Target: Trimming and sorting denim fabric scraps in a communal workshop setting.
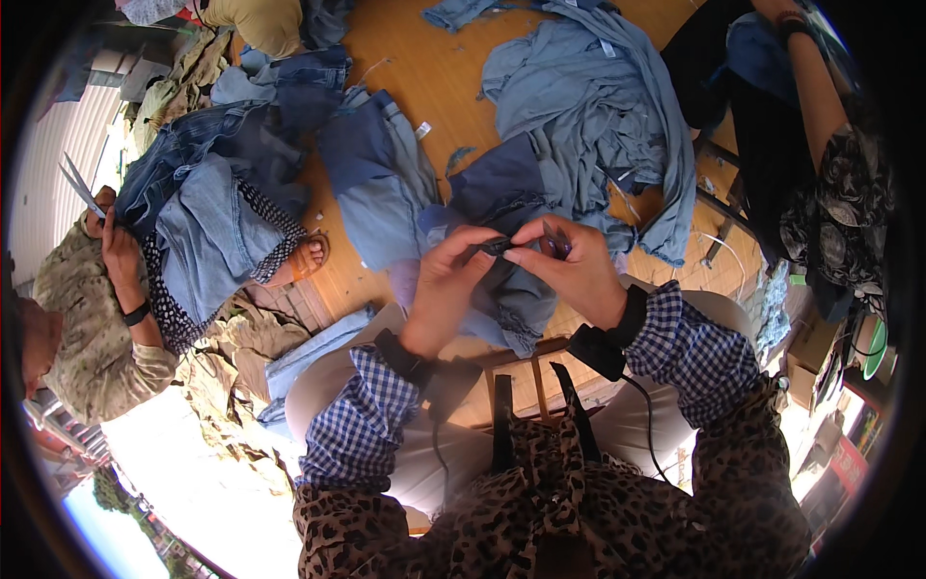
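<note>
Above my lap, my left hand [443,293] and my right hand [575,272] meet at the fingertips. Between them they pinch a small black piece [496,247], too small to name. A dark, pointed tool [557,241] with a purplish part, perhaps thread snips, is tucked in the fingers of my right hand; much of it is hidden. Light blue denim cloth [519,307] with darker patches lies just below both hands.
A crumpled heap of blue denim [588,106] covers the right of the wooden table [405,39]. Denim legs [371,183] lie left of centre. At left, another person holds scissors [81,185] over jeans [207,217]. A person's arm [820,96] shows at right.
</note>
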Demonstrator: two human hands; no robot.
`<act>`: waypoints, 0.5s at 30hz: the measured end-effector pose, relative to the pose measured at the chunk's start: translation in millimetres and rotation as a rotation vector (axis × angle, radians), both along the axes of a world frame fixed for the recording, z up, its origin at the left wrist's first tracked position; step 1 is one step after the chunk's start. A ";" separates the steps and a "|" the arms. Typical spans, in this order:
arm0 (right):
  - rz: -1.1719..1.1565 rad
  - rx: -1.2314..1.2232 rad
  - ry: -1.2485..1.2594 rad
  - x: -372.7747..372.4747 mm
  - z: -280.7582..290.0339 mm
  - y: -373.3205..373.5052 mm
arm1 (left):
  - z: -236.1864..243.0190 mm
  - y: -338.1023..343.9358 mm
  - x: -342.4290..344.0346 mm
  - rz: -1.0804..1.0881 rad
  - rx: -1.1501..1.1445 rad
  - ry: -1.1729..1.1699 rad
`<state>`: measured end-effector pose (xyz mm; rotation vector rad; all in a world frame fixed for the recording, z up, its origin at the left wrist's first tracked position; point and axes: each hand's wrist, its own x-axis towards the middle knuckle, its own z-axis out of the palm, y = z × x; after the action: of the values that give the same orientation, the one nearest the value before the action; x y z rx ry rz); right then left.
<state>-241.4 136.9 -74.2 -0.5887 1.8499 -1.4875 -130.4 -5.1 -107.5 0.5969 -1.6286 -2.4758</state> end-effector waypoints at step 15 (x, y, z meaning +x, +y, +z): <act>0.047 -0.011 -0.076 -26.7 -5.5 0.1 | 3.9 6.8 -11.4 -0.117 -0.079 -0.201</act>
<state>-268.1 137.0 -79.7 -0.5690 1.7594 -1.4701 -141.8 1.7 -103.7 0.7834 -1.8752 -2.4871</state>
